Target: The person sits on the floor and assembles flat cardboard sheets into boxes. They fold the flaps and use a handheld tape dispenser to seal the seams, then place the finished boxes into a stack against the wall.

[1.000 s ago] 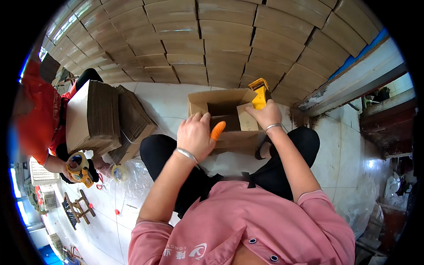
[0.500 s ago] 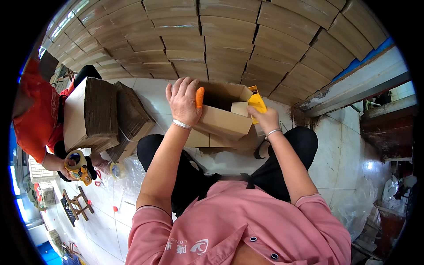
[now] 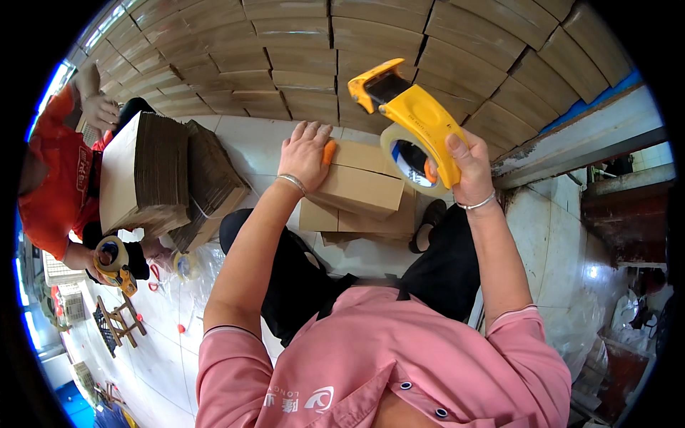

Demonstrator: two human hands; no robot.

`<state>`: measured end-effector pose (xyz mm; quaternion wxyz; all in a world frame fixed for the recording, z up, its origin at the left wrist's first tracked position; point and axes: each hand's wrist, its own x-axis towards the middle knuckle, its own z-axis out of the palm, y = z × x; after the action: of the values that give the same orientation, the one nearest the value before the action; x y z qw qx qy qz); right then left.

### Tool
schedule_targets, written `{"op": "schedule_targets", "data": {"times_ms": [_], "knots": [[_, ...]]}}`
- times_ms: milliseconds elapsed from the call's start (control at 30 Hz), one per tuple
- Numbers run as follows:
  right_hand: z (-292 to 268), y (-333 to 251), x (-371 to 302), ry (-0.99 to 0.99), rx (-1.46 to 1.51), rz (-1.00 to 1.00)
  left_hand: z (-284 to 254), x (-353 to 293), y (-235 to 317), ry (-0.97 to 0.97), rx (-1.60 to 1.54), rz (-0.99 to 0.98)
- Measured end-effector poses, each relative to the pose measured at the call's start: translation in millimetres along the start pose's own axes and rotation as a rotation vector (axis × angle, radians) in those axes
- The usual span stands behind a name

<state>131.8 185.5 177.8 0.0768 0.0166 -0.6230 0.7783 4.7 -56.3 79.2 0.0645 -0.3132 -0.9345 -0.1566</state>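
A small brown cardboard box (image 3: 360,191) lies in front of me with its top flaps folded down. My left hand (image 3: 305,158) rests flat on the box's left end, fingers stretched out, an orange cover on the thumb. Raised to the right of the box, my right hand (image 3: 473,170) grips the handle of a yellow tape dispenser (image 3: 427,114). A roll of clear tape (image 3: 389,143) sits in the dispenser, whose head points up and left, apart from the box. Beneath the box are more flat pieces of cardboard (image 3: 319,216) on the floor.
Stacked cartons (image 3: 300,32) form a wall ahead. At the left, a person in orange (image 3: 61,185) holds another tape dispenser (image 3: 118,267) beside piles of flattened cardboard (image 3: 160,178). A small wooden stool (image 3: 121,321) stands on the tiled floor (image 3: 168,364). Plastic sheeting (image 3: 571,328) lies right.
The box's open flaps have been folded down. My right hand has lifted the tape dispenser up and right, away from the box. My left hand has flattened onto the box top.
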Motion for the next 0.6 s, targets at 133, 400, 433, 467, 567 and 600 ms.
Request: {"op": "schedule_targets", "data": {"times_ms": [133,400,433,467,567,600], "knots": [[9.0,9.5,5.1,-0.141,0.058,0.066,-3.1,-2.0,4.9,-0.031,0.055,0.0],[7.9,45.1,28.0,-0.291,-0.313,0.167,8.0,-3.1,-31.1,0.301,-0.65,-0.022],[8.5,44.1,27.5,-0.3,-0.351,0.183,7.4,-8.9,-44.4,0.435,-0.817,-0.192],[8.2,43.1,30.3,-0.295,-0.345,0.163,2.7,-10.7,-51.4,0.565,-0.984,-0.352],[8.0,40.6,28.6,-0.267,-0.336,0.162,-38.4,-19.6,-30.7,0.087,-1.357,-0.571],[10.3,39.1,29.5,-0.287,-0.352,0.173,-49.6,-21.1,-18.6,-0.087,-1.416,-0.612]]}}
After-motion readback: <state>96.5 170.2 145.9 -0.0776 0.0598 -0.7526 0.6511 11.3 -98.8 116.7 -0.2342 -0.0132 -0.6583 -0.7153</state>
